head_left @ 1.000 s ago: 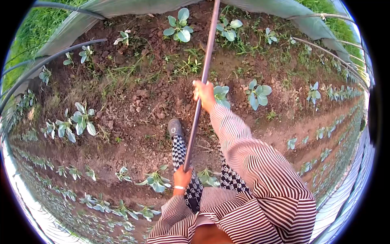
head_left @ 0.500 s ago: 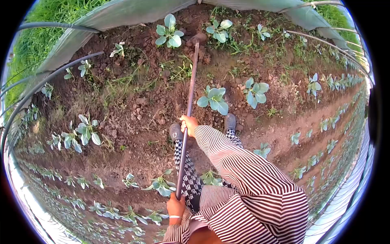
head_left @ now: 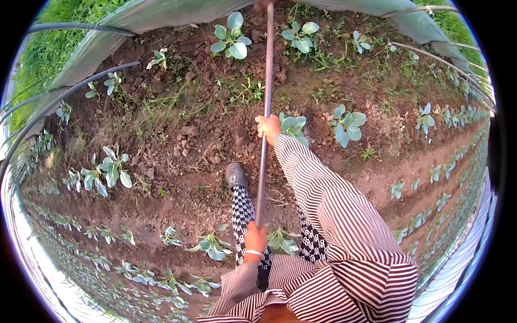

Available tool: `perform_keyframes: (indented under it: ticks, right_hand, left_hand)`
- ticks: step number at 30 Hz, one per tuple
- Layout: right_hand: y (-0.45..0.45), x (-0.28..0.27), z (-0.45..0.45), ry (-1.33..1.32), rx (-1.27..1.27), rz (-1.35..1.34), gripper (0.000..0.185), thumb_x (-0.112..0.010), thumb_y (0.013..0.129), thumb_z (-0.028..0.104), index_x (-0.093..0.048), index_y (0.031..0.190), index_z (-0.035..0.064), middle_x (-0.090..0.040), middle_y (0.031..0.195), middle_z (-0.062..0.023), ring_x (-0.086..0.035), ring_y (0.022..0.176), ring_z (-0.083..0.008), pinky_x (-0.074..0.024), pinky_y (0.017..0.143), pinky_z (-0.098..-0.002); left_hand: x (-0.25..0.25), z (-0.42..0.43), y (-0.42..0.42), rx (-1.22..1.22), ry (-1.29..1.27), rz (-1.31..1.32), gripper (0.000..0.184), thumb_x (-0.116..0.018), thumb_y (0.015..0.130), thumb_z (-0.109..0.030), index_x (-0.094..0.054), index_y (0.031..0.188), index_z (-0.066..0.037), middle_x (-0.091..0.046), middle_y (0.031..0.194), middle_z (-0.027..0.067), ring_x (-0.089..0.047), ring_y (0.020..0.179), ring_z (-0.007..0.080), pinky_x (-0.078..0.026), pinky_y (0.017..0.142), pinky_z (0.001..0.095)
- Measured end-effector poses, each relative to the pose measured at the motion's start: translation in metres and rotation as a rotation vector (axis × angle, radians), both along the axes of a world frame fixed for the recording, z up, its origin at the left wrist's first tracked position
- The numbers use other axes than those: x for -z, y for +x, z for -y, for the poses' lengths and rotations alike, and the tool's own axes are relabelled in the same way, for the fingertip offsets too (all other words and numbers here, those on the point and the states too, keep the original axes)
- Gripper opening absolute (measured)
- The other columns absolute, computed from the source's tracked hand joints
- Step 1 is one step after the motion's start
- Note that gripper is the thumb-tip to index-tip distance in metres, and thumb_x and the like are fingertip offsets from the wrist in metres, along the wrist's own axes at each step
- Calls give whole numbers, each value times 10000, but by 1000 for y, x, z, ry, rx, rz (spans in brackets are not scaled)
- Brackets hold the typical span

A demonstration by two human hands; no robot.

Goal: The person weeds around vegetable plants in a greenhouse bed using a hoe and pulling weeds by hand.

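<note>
I have one shoe (head_left: 235,175) in view on the soil (head_left: 177,161). My left hand (head_left: 256,235), with one white band (head_left: 253,252), is wrapped round one pole's (head_left: 268,70) lower end; my right hand (head_left: 268,127) clasps it higher, left of two broad-leaved plants (head_left: 349,127), the pole reaching the top edge.

The single view looks steeply down (head-worn), from above the striped torso (head_left: 323,269).

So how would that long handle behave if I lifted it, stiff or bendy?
Probably stiff: the long handle runs straight from the right hand to the left hand. Its surface looks smooth, so it may feel slippery.
</note>
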State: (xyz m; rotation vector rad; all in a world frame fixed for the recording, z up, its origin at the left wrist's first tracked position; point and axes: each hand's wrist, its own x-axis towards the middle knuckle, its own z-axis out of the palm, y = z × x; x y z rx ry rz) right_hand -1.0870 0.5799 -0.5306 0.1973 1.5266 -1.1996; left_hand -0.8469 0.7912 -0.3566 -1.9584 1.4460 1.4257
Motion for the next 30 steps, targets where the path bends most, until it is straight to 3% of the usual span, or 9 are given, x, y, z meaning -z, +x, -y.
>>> perform_keyframes:
  ticks: [1,3,7,11,14,16,21,28,30]
  right_hand:
    - [-2,23,-11,83,-84,-129,162,-601,734,66,-456,739,-7,-458,504,-62,-450,346,-174,-369,296,-306]
    - [6,20,-39,138,-99,-27,162,-609,726,59,-461,738,-5,-445,488,-70,-447,333,-192,-369,289,-325]
    - [46,-51,-75,132,-6,36,142,-607,725,40,-468,705,17,-421,483,-47,-402,334,-168,-336,289,-313]
    - [54,-16,-76,247,-15,20,153,-597,720,48,-449,705,12,-453,525,-76,-455,379,-180,-374,308,-325]
    - [68,-28,-89,124,66,206,138,-578,735,38,-448,693,30,-399,499,-19,-404,366,-140,-352,323,-307]
    - [75,-43,-104,53,147,482,133,-572,764,57,-446,722,61,-368,486,27,-367,359,-92,-324,321,-282]
    - [91,-82,-107,-157,173,679,146,-580,801,103,-444,747,95,-317,474,61,-330,359,-73,-307,339,-262]
    - [2,-129,-97,-115,304,408,177,-592,786,106,-437,703,89,-330,487,57,-336,361,-73,-295,337,-244]
    - [-27,-144,-96,-151,337,337,174,-591,792,112,-439,715,82,-352,495,49,-347,361,-79,-310,337,-246]
  left_hand:
    - [5,-18,-6,77,6,-20,432,-650,782,-319,-510,965,46,-606,753,290,-613,730,443,-498,680,471]
    - [-24,-37,-3,90,43,-56,421,-646,776,-319,-518,939,48,-612,778,285,-613,753,444,-494,683,470]
    - [-85,-45,43,116,113,-34,406,-634,777,-294,-530,973,46,-615,802,288,-620,775,427,-493,703,463]
    - [-77,-31,55,180,52,62,365,-636,769,-293,-569,921,32,-616,802,284,-608,788,436,-491,697,476]
    - [-66,-45,79,148,65,46,355,-631,769,-326,-572,908,-5,-621,768,263,-608,743,437,-482,678,489]
    - [-66,-67,99,183,-17,154,353,-625,774,-355,-569,906,-32,-620,740,255,-610,725,431,-481,668,492]
    - [-71,-68,129,195,-162,344,310,-633,775,-357,-566,792,-55,-615,656,206,-609,634,406,-472,580,481]
    - [-55,-42,68,324,-275,176,377,-648,763,-405,-508,722,-57,-590,598,199,-595,588,405,-450,542,493]
    - [-34,-25,48,324,-216,274,473,-683,694,-511,-619,732,-43,-614,633,186,-627,634,362,-480,602,448]
